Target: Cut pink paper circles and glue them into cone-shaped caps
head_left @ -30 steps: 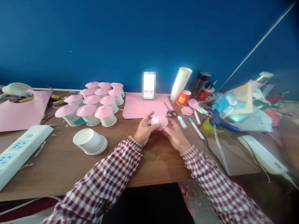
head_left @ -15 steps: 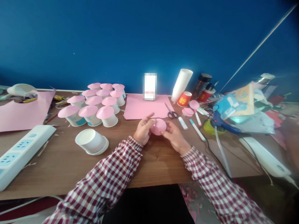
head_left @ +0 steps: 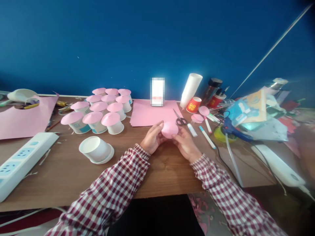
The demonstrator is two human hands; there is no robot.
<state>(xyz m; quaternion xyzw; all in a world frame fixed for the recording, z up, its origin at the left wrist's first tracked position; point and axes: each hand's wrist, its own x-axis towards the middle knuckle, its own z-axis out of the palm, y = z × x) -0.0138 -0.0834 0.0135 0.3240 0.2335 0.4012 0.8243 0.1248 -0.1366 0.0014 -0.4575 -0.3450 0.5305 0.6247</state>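
Observation:
Between my hands, above the front middle of the table, is a round pink paper piece (head_left: 169,130); its face looks smooth and slightly domed. My left hand (head_left: 154,137) grips its left edge, thumb on the near side. On the right edge, my right hand (head_left: 185,142) pinches it between thumb and fingers. Several white paper cups topped with pink paper cones (head_left: 93,117) stand in rows to the left. An upside-down white paper cup (head_left: 94,149) sits nearer, left of my left hand. Beyond my hands lies a stack of pink paper (head_left: 154,113), with scissors (head_left: 181,121) at its right edge.
At left lie a power strip (head_left: 28,160) and a cut pink sheet (head_left: 22,119). To the right are markers (head_left: 207,137), pink discs (head_left: 197,118), a red cup (head_left: 193,105), a leaning cup stack (head_left: 192,88), a blue glue gun (head_left: 232,129) and its cables.
The pink paper piece has shifted slightly up and right in my hands and turned, so its face now looks plain and rounded. My left fingers have drawn in around its edge.

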